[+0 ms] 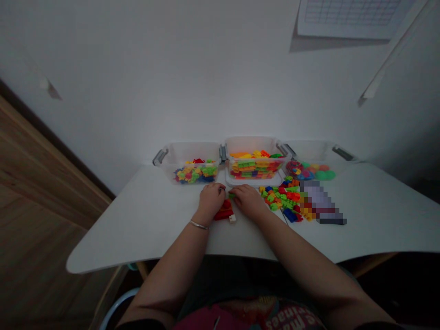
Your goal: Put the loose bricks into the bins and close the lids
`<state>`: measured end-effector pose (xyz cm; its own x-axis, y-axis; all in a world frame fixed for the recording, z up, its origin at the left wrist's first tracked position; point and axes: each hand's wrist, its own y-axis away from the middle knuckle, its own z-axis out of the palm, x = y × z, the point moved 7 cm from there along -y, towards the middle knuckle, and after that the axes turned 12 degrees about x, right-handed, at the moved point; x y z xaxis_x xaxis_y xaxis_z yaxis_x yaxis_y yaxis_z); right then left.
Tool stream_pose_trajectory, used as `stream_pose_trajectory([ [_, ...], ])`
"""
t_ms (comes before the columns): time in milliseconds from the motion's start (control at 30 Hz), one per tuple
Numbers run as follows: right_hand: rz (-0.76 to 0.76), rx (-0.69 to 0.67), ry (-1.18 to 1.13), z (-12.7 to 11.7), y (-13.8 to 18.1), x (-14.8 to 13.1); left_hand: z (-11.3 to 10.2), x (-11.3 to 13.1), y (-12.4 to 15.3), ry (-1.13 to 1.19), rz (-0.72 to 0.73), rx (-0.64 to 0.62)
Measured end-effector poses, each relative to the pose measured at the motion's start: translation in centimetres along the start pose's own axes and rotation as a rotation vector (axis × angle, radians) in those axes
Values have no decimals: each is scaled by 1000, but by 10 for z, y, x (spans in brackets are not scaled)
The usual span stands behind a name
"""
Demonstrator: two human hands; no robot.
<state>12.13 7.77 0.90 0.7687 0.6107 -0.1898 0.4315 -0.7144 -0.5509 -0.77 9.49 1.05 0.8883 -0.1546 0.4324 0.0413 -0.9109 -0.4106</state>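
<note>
Now both hands meet mid-counter (144, 215): left hand (211, 199) curls over a red block piece (224, 212), grip unclear, while right hand (249, 200) has its fingers (238, 191) pinched together on a small green brick (231, 195), loose bricks (282, 198) just beside.

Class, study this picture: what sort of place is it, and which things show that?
Probably a play corner in a home or classroom: a white table against a bare wall, three clear bins of coloured toy pieces, and a loose pile of blocks by the right hand.
</note>
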Motion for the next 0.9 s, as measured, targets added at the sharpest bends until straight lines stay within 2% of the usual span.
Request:
stream_pose_trajectory([
  [167,174,-21,73,-6,5,13,4,0,-1,33,22,-38],
  [233,243,-30,44,-6,8,19,4,1,-1,44,35,-49],
  [300,269,23,-41,-12,9,21,4,1,-2,59,39,-54],
  [433,252,362,-224,-53,-1,30,0,0,-2,76,33,-52],
  [533,305,618,-211,-96,-10,51,-2,-4,0,71,25,-55],
  [633,368,745,-122,-126,-21,77,-2,-8,2,78,23,-57],
  [700,403,738,-63,-132,-29,92,-1,-11,3,80,24,-56],
  [833,376,497,89,-111,-42,105,-1,-13,3,75,29,-60],
  [900,317,441,142,-102,-42,102,0,-12,3,69,29,-64],
])
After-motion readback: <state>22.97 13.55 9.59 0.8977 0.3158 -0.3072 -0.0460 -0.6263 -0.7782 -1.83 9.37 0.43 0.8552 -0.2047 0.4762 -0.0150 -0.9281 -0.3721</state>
